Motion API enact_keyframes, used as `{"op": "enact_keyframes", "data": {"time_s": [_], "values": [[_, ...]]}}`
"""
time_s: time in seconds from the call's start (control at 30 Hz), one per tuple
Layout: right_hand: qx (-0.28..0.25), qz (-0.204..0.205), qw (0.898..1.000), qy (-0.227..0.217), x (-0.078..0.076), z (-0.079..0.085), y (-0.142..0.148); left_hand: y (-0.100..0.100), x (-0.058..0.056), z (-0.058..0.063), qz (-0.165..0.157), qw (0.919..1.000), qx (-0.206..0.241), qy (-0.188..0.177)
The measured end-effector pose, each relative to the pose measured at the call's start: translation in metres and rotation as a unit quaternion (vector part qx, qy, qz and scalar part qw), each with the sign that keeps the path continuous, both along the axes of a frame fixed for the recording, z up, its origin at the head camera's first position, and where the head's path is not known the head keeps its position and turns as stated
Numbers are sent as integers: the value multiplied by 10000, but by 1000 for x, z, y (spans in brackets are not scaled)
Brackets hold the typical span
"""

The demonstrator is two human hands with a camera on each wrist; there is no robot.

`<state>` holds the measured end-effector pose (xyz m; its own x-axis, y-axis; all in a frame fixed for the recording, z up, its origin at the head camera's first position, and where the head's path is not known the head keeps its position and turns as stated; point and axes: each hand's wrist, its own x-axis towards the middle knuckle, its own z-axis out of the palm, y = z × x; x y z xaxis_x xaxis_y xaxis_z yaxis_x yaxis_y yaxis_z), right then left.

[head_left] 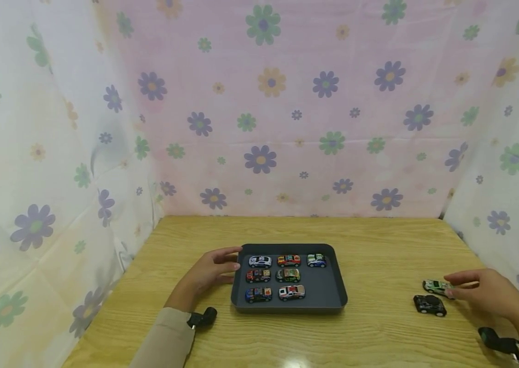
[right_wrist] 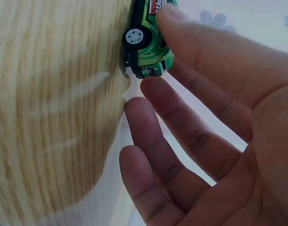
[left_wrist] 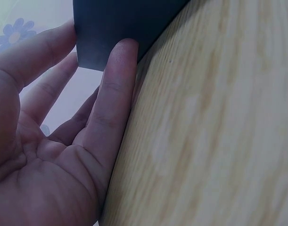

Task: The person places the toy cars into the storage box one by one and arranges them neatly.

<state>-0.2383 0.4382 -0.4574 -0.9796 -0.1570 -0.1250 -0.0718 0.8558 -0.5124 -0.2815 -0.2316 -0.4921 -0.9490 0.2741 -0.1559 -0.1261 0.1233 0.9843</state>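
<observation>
My left hand (head_left: 207, 271) is at the left side of a dark grey tray (head_left: 342, 299), fingertips against its wall and fingers fairly straight. In the left wrist view one fingertip (left_wrist: 122, 52) overlaps the tray's outer wall (left_wrist: 115, 23). Several small toy cars stand in the tray, among them a white one (head_left: 260, 261) at the back left and a white-and-red one (head_left: 292, 293) in front. Over on the right, my right hand (head_left: 489, 291) pinches a green toy car (right_wrist: 155, 52) between thumb and forefinger, low over the wooden table. A black toy car (head_left: 430, 305) sits just in front of it.
The wooden table (head_left: 379, 337) reaches back to a flower-patterned cloth (head_left: 296, 174), which also hangs along both sides. Inside the tray, a green-and-white car (head_left: 316, 260) stands alone in the right column, with bare tray floor in front of it.
</observation>
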Motion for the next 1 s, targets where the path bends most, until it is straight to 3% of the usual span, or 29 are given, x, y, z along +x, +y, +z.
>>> {"op": "enact_keyframes", "data": {"time_s": [0.4,1.0], "values": [[441,85,9988,216,-2,4,-3,0,0,1,3,9999,73,-79],[273,371,9979,465,-11,5,-32,1,2,0,58,10000,-41,-10]]}}
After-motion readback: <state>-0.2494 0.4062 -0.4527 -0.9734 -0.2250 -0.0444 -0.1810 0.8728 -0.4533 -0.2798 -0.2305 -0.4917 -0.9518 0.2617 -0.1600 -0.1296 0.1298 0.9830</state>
